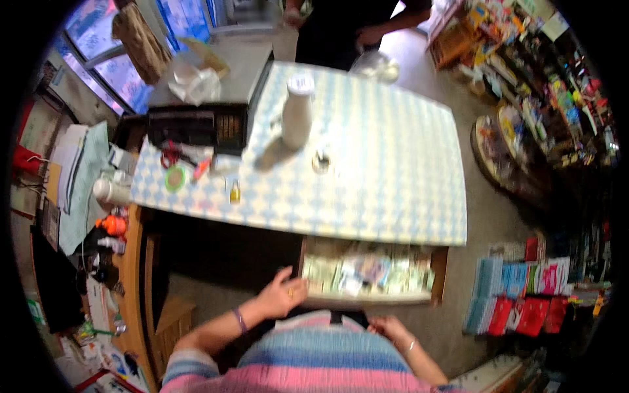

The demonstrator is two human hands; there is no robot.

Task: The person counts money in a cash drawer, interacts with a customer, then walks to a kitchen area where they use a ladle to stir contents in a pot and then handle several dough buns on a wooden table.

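Note:
My left hand is at the left front corner of a pulled-out wooden drawer, its fingers by the drawer's side; whether it grips the wood I cannot tell. Banknotes in several piles fill the drawer. My right hand is low beside my striped shirt, right of the middle, below the drawer front, with its fingers bent; whether it holds anything is unclear. Above the drawer spreads a checked tablecloth bearing a bottle with a white lid, a small round item and a brass padlock.
Scissors and a green-rimmed round item lie at the table's left. Behind them stands a dark cabinet with a plastic bag on top. A person stands across the table. Shelves of packaged goods line the right.

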